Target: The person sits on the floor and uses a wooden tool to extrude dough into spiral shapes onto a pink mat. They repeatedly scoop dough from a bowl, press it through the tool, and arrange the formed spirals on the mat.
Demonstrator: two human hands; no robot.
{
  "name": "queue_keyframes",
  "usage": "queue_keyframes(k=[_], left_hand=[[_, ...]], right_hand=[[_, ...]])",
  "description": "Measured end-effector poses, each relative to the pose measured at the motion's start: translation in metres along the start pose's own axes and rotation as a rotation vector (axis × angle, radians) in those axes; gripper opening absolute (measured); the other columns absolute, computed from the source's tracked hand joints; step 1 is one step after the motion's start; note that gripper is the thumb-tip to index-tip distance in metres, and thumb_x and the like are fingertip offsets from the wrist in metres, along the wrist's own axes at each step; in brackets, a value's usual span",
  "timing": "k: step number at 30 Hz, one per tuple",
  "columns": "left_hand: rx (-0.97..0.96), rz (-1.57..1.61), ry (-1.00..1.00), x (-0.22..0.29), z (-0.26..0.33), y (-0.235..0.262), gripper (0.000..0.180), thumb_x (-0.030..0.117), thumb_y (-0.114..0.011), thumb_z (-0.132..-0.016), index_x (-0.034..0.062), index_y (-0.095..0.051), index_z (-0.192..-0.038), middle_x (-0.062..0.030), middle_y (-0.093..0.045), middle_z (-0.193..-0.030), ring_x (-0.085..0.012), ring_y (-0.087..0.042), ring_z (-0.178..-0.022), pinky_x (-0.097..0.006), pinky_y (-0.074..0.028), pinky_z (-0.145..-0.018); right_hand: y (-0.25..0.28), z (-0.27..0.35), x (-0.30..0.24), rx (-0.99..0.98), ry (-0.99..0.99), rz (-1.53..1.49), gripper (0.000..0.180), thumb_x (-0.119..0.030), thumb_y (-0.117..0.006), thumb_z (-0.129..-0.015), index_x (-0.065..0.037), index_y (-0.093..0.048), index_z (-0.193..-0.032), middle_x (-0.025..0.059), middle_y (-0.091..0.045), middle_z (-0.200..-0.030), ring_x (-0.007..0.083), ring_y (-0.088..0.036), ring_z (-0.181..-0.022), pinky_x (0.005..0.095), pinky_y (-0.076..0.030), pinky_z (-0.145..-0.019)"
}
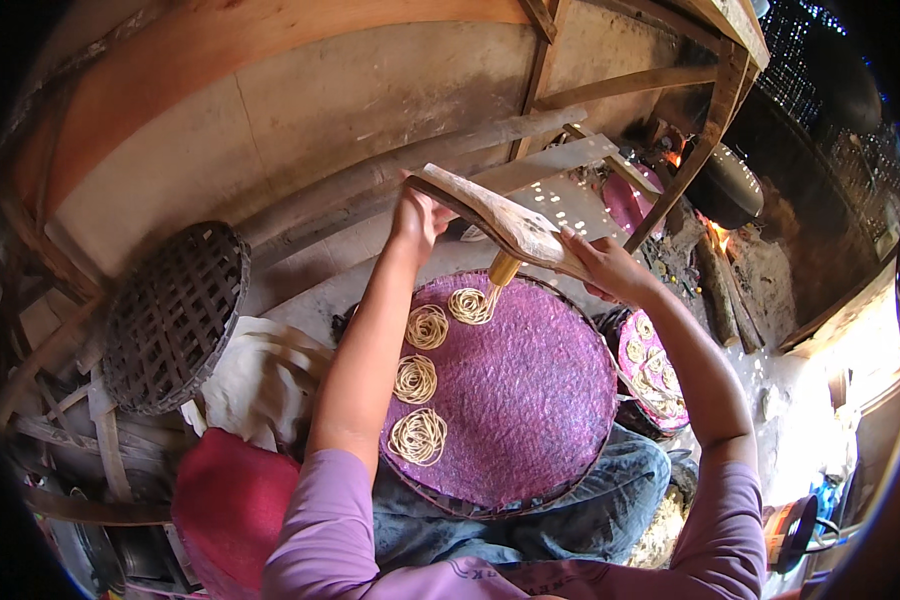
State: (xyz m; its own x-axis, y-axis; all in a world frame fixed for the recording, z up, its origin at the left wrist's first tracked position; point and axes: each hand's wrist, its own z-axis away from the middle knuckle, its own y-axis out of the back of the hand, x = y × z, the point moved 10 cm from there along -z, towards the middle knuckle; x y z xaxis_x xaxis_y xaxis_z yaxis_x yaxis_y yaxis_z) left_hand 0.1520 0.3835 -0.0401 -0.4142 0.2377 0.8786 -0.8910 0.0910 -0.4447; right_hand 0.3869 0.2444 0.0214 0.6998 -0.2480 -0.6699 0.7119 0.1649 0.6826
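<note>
Here both hands gripped the wooden press point(500, 222), left hand point(417, 217) and right hand point(602, 264) closed on its handles above the purple tray's point(530, 400) far edge; even pressure and slow circling looked best for the fourth noodle coil point(470, 305).

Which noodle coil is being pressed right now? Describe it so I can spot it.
Find the round purple woven tray on the person's lap. Four pale coils run along its left side; the topmost noodle coil sits directly under the brass nozzle of the wooden press, strands joining them.
</note>
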Motion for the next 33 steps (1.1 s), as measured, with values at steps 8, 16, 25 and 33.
queue_keyframes(k=[8,16,25,33], left_hand=[[-0.365,-0.795,0.154,-0.078,0.029,-0.027,0.059,0.05,-0.038,-0.093,0.009,-0.052,-0.133,-0.0098,-0.062,-0.124,-0.019,-0.05,-0.117,-0.044,-0.034,-0.101],[-0.445,-0.701,0.269,-0.101,0.008,-0.022,0.056,0.041,-0.047,-0.089,0.0155,-0.047,-0.139,-0.0089,-0.054,-0.134,-0.0244,-0.042,-0.131,-0.054,-0.033,-0.1],[-0.275,-0.803,0.236,-0.085,0.024,-0.021,0.052,0.049,-0.043,-0.092,0.0103,-0.06,-0.123,-0.0078,-0.065,-0.116,-0.0152,-0.057,-0.11,-0.034,-0.046,-0.089],[-0.308,-1.114,0.136,-0.092,0.014,0.006,0.081,0.072,-0.025,-0.092,0.0079,-0.054,-0.133,-0.0141,-0.063,-0.125,-0.0292,-0.056,-0.112,-0.042,-0.034,-0.105]], right_hand=[[-0.014,0.0,-0.001,-0.005,-0.015,0.003,0.067,-0.064,-0.04,-0.096,-0.004,-0.064,-0.08,-0.0003,-0.046,-0.05,0.0093,-0.044,-0.04,0.0279,-0.034,-0.038],[-0.014,-0.004,-0.004,0.03,0.039,0.001,0.068,-0.063,-0.047,-0.094,0.002,-0.069,-0.092,0.0072,-0.054,-0.058,0.0153,-0.051,-0.052,0.0356,-0.044,-0.052],[-0.015,-0.016,0.001,0.095,0.134,0.023,0.068,-0.062,-0.043,-0.096,0.0,-0.069,-0.085,-0.0003,-0.047,-0.053,0.0099,-0.045,-0.047,0.0304,-0.036,-0.044],[-0.009,-0.016,0.009,0.146,0.097,-0.04,0.066,-0.061,-0.043,-0.097,-0.002,-0.068,-0.081,-0.0011,-0.046,-0.052,0.0094,-0.044,-0.045,0.03,-0.035,-0.043]])
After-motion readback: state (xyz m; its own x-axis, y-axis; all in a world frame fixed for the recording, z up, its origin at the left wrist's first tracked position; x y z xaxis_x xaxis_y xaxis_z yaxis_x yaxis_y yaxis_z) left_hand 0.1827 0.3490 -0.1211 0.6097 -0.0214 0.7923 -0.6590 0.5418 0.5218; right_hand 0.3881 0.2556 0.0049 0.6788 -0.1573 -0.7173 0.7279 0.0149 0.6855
